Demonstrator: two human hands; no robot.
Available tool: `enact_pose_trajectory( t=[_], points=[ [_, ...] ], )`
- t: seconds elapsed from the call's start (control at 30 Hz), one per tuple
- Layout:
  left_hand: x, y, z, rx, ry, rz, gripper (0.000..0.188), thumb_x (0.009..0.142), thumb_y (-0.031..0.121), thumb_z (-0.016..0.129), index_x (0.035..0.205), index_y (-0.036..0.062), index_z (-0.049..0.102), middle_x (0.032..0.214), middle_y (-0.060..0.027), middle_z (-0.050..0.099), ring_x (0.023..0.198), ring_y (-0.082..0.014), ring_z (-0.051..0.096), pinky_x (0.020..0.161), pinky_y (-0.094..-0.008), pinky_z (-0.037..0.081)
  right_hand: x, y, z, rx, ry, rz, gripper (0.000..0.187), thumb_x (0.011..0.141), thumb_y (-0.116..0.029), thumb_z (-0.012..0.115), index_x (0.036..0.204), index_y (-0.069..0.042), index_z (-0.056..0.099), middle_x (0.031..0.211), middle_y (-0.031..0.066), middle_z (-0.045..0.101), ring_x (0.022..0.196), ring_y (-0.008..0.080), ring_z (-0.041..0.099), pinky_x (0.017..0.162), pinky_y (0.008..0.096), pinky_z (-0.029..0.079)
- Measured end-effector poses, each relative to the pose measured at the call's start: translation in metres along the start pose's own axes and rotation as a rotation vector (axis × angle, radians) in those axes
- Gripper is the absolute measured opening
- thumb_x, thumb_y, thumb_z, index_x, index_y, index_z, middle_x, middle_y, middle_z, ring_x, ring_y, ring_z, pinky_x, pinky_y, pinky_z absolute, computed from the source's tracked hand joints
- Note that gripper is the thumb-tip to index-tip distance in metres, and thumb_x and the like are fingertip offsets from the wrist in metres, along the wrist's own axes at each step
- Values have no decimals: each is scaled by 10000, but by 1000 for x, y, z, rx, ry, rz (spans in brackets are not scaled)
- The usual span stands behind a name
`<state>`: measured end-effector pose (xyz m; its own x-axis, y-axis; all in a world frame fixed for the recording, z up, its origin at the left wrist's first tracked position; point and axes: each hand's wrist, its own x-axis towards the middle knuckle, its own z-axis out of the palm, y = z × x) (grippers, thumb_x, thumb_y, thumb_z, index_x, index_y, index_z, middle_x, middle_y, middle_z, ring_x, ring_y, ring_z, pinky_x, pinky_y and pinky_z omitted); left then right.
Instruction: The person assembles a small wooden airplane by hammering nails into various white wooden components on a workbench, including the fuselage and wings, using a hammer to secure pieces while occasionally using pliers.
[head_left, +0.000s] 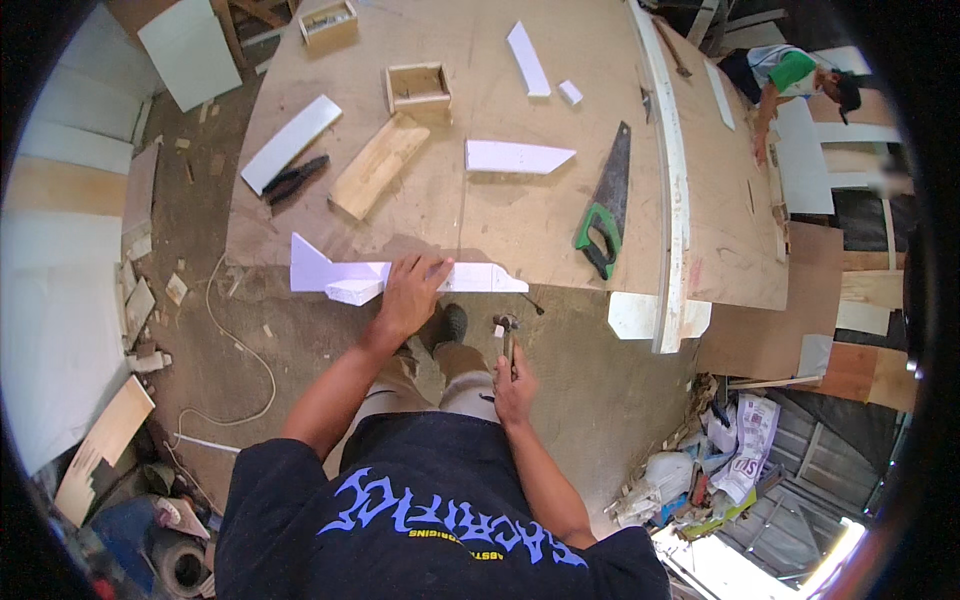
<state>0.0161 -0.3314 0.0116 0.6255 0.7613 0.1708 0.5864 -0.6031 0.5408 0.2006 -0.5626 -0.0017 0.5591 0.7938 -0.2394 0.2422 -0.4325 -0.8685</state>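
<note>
A long white-painted wooden piece [475,277] lies along the near edge of the table. Its left end flares into an angled fin, and a short white block [355,291] sits against its near side. My left hand [408,290] grips the long piece around its middle, fingers over the top. Low in front of the table, beyond its near edge, my right hand [515,385] is closed around the handle of a claw hammer [507,324]. The hammer head points toward the table and is apart from the white piece.
On the table [500,225] lie a green-handled handsaw [605,215], black pliers [295,180], a bare board [380,165], white cut pieces [520,156] and a small wooden box [418,90]. A long white beam [672,200] runs down the right. A person [790,80] leans at the far right.
</note>
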Motion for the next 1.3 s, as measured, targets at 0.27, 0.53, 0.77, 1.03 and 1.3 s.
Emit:
enact_pose_trajectory(
  t=[0.27,0.53,0.77,1.03,1.3],
  points=[
    [8,-9,-15,-78,74,3,617,738,59,806,1342,101,685,1213,-91,651,1172,-309,591,1012,-461,459,34,-55,-2,12,58,37,473,1042,-230,639,1453,-2,591,976,168,732,849,222,664,820,352,538],
    [20,-31,42,2,92,-44,598,729,151,825,1313,132,701,1201,-69,668,1203,-295,590,1046,-461,444,131,-100,37,8,-30,-91,417,1050,-221,657,1421,-36,605,766,-6,606,587,60,509,514,254,424],
    [-1,-1,38,134,184,-236,460,891,154,677,1350,175,698,1281,-102,622,1195,-330,589,1047,-462,434,264,-198,94,-228,-263,-175,328,983,-277,720,1120,15,656,877,242,707,796,417,700,750,477,541],
    [9,21,45,151,312,-429,473,788,94,755,1255,168,767,1207,-66,676,1164,-281,616,994,-418,487,410,-252,184,-254,-251,-658,260,927,-198,714,1069,-6,613,867,282,685,872,515,672,739,585,514],
    [19,40,44,152,323,-596,504,756,54,770,1245,172,783,1209,-66,681,1177,-288,617,1019,-418,506,464,-284,249,-646,-473,-538,222,916,-168,691,1084,-29,651,1012,277,725,987,476,711,842,580,563]
  ],
)
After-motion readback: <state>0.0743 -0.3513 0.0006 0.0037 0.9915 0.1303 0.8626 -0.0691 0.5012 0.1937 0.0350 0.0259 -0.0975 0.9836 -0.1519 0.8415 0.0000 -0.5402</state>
